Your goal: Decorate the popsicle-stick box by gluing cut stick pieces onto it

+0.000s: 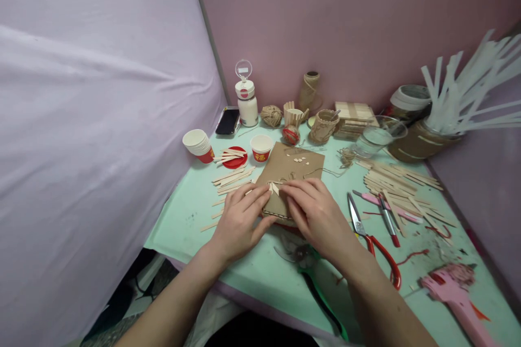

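Observation:
A brown cardboard piece [311, 161] lies tilted in front of me, its corrugated near edge facing me. My left hand [244, 214] grips its near left side, fingers on top and thumb by the front edge. From the right, my right hand [315, 211] is closed, with its fingertips pressed at small pale wood pieces [275, 189] that form a leaf-like shape on the cardboard. Exactly what its fingers pinch is partly hidden. Several tiny wood chips [299, 160] lie farther up the cardboard. Green-handled pruning shears [311, 276] lie below my hands.
Scissors [372, 244], a pink craft knife [401, 211], a marker [388, 219] and a pink glue gun [453, 295] lie at right. Wooden sticks [391, 179] spread behind them. Paper cups [198, 145], a bottle [247, 105], twine [271, 115] and a water cup [372, 143] stand farther back.

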Available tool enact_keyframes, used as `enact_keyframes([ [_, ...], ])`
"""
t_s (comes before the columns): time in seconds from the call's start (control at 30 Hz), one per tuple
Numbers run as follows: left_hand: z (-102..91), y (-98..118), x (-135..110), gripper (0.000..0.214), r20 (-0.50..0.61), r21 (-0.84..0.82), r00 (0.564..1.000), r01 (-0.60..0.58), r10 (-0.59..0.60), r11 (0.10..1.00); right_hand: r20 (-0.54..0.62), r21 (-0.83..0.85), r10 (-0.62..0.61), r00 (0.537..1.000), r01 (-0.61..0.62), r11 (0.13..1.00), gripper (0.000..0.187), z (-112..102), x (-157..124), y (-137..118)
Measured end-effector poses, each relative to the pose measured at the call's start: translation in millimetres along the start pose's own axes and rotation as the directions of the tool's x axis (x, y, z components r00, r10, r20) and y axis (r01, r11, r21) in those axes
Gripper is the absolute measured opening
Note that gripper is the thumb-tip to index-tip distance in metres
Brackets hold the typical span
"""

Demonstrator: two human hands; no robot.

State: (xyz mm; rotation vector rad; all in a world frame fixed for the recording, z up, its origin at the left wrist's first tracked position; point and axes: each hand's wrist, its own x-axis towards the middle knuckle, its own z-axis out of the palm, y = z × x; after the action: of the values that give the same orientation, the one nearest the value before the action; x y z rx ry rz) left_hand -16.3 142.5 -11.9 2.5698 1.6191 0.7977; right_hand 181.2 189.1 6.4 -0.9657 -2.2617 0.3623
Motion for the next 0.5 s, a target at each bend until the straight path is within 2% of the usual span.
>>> enact_keyframes([
  [0.13, -0.6, 1.0, 1.3, 0.034, -0.049, -0.031, 0.998, 0.049, -0.05, 0.998, -0.034, -0.045, 0.044, 0.998, -0.045, 0.998, 0.021, -2.1, 1.9, 0.1],
  [0.33, 0.5, 6.1, 13.4, 0.02, -0.163, -0.085, 0.969, 0.172, -0.184, 0.981, 0.026, -0.111, 0.09, 0.996, -0.086, 0.99, 0.017, 9.0, 13.6, -3.5],
  [0.5, 1.3, 9.8, 26.0, 0.015, -0.123, -0.081, 0.958, 0.25, -0.258, 0.965, 0.05, -0.186, 0.09, 0.995, -0.079, 0.979, 0.019, 15.5, 16.9, -1.9],
])
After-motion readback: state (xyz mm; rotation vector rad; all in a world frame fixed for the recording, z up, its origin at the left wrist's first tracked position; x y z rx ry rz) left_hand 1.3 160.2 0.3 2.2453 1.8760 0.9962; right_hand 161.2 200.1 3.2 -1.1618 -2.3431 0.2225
